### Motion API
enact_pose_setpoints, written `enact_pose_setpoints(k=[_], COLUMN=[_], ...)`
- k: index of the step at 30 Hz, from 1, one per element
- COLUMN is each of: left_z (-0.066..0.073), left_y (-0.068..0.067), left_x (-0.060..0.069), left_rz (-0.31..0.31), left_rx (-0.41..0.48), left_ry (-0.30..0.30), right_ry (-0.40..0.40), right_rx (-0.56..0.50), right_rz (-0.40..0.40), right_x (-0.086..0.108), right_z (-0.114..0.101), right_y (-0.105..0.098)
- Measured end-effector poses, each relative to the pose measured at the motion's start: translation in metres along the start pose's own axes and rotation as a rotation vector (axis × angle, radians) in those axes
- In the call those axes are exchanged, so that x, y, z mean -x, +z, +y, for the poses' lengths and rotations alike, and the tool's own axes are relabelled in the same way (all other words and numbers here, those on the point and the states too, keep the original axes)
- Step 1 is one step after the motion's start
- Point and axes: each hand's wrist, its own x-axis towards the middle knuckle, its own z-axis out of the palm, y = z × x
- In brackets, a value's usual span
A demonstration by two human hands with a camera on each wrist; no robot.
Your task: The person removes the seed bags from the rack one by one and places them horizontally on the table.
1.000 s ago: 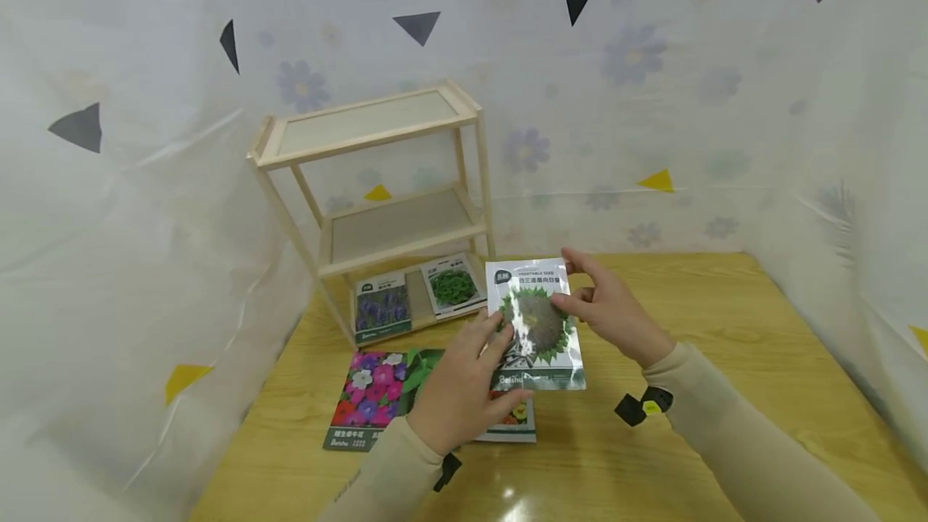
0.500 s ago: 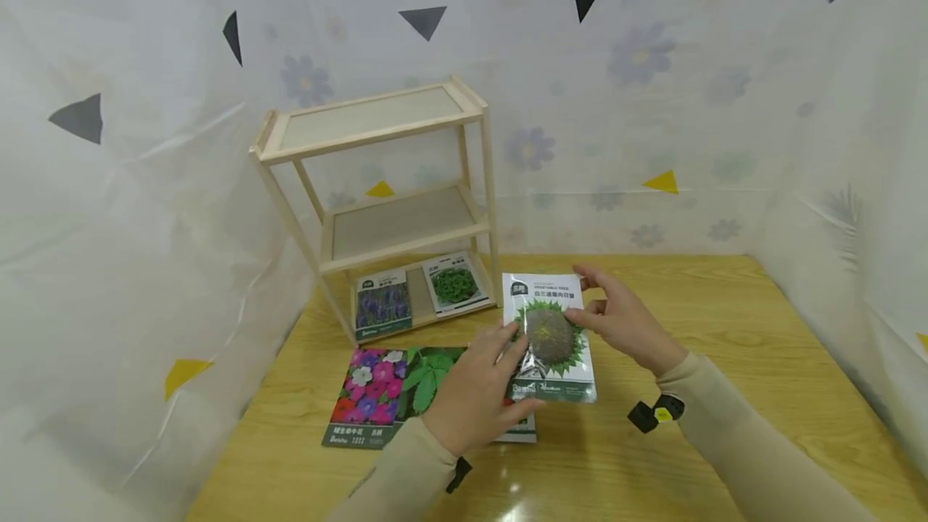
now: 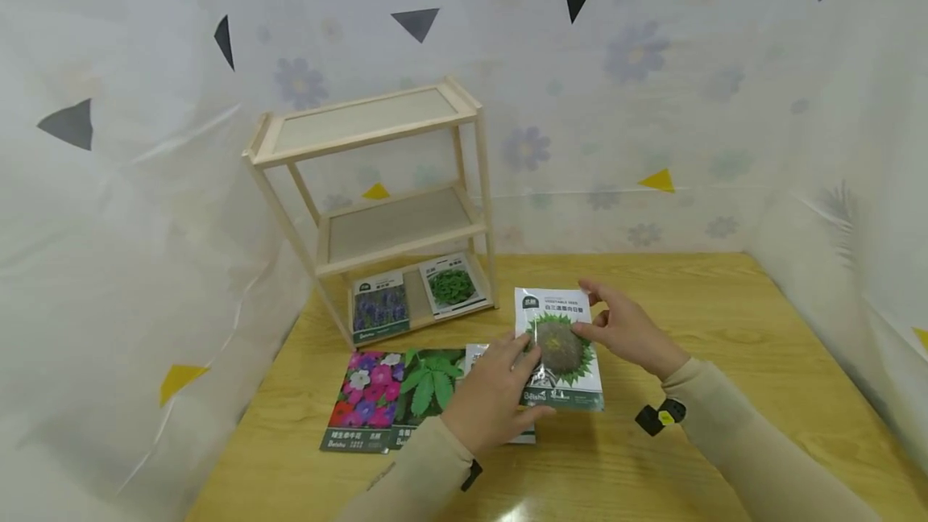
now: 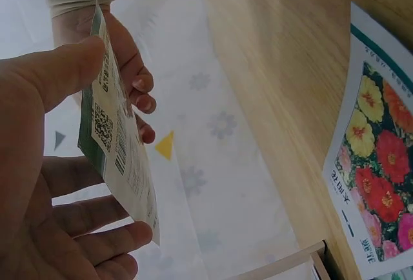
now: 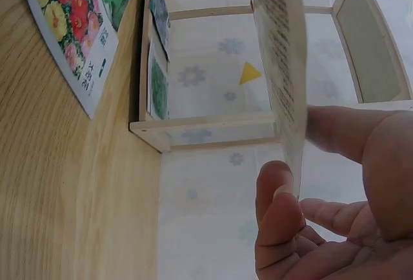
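A white seed packet with a green-edged sunflower head is held up between both hands above the table. My right hand pinches its right edge, thumb on the front and fingers behind. At the left side, my left hand holds the packet, fingers across its front. In the left wrist view the packet's back shows a QR code and barcode. Beneath the left hand lies a seed packet with red and yellow flowers, mostly hidden in the head view. Beside it are a leafy green packet and a petunia packet.
A three-tier wooden rack stands at the back left of the wooden table. Its bottom tier bears a lavender packet and a green-herb packet. White sheeting with coloured triangles hangs behind and at the sides.
Both hands have moved right and down toward the person with the sunflower packet, uncovering more of the leafy packet. The rack and the table's packets have stayed put.
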Motion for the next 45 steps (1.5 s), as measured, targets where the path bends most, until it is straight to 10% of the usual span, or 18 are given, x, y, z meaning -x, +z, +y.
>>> enact_pose_setpoints(k=[16,45], left_z=[0.016,0.018], left_y=[0.047,0.077], left_x=[-0.005,-0.009], left_rz=[-0.162,-0.351], left_rx=[-0.074,-0.073], left_ry=[-0.019,-0.046], right_ry=[0.021,0.132], right_rx=[0.194,0.26], right_rz=[-0.085,-0.174], right_x=[0.006,-0.008], right_z=[0.04,0.084], right_y=[0.005,0.026])
